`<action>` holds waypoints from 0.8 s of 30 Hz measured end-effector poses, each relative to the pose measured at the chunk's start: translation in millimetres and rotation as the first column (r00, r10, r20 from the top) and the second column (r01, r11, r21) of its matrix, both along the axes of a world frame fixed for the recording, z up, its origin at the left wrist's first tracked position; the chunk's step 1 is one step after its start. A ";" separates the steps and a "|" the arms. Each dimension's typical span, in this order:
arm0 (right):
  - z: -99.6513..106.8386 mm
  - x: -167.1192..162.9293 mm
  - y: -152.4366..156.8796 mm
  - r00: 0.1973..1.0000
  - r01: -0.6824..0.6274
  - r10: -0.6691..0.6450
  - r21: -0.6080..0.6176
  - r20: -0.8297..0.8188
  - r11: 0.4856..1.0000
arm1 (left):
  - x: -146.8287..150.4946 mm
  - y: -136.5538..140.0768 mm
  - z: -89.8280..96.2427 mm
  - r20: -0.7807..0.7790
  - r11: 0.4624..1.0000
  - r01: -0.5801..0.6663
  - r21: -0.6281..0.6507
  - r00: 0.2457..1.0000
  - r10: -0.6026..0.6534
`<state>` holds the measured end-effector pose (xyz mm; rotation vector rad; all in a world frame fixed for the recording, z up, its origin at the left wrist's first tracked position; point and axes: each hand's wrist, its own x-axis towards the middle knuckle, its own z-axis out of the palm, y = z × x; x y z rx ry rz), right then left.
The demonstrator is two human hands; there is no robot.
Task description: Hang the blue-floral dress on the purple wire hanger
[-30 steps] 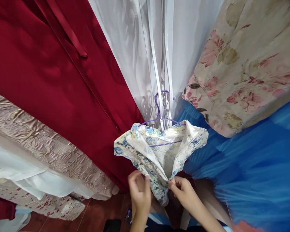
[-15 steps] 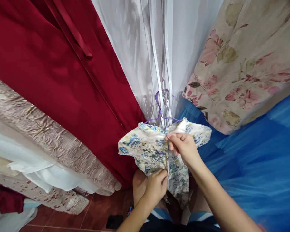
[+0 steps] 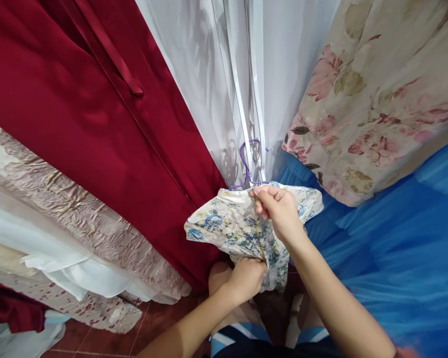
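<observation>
A small white blouse [image 3: 227, 219] with blue and yellow flowers hangs on a purple hanger [image 3: 243, 158], its wide sleeves spread to both sides. My right hand [image 3: 278, 206] pinches the neckline at the middle, just below the hanger. Lower down, my left hand [image 3: 248, 278] is closed on the fabric beside the centre line, its fingertips partly hidden in the cloth. The line down the front runs between the two hands; whether it is a zip or a seam I cannot make out. White straps [image 3: 259, 99] pass through the hanger's hook area.
A dark red dress [image 3: 108, 139] and white cloth [image 3: 194, 59] hang behind. To the right are a pink-flowered dress [image 3: 377, 109] and blue tulle [image 3: 395, 248]. Beige lace garments [image 3: 97, 223] hang at the left above a red tiled floor [image 3: 112, 343].
My right hand has lifted slightly, raising the neckline over part of the hanger. My left hand has shifted a little right with the fabric, and the blouse's lower part is drawn up.
</observation>
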<state>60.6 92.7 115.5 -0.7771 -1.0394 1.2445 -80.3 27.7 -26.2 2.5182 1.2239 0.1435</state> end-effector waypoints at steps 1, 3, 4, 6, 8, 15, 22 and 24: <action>-0.9 1.2 -1.2 1.000 -0.004 0.004 -0.005 0.008 1.000 | -1.1 0.8 10.7 0.015 1.000 0.014 -0.004 1.000 -0.014; -3.6 4.1 -4.7 0.999 -0.015 0.015 -0.021 0.032 1.000 | -5.3 4.2 39.9 0.161 0.999 -0.030 0.029 0.987 0.025; -4.7 5.5 -6.8 0.999 -0.023 0.024 -0.026 0.048 0.999 | -7.8 7.3 57.3 0.290 0.994 -0.089 0.060 0.955 0.068; -5.1 7.6 -11.1 0.996 -0.035 0.037 -0.022 0.082 0.999 | -12.0 16.4 93.2 0.589 0.954 -0.267 0.137 0.796 0.138; -3.1 8.1 -14.6 0.992 -0.038 0.038 -0.003 0.117 0.999 | -13.0 28.4 124.0 0.695 0.920 -0.352 0.173 0.705 0.139; -13.8 1.6 -13.6 0.974 -0.002 -0.015 0.072 0.227 0.997 | -0.4 52.0 159.2 0.793 0.857 -0.461 0.228 0.599 0.111; -57.5 11.5 -26.4 0.933 -0.034 0.035 -0.009 0.358 0.999 | -75.0 84.3 137.9 0.997 0.619 -0.783 -0.065 -0.081 0.003; -66.5 12.8 -33.8 0.924 -0.056 0.069 -0.046 0.375 0.997 | -99.6 97.6 115.3 0.930 0.631 -0.706 -0.322 -0.362 0.069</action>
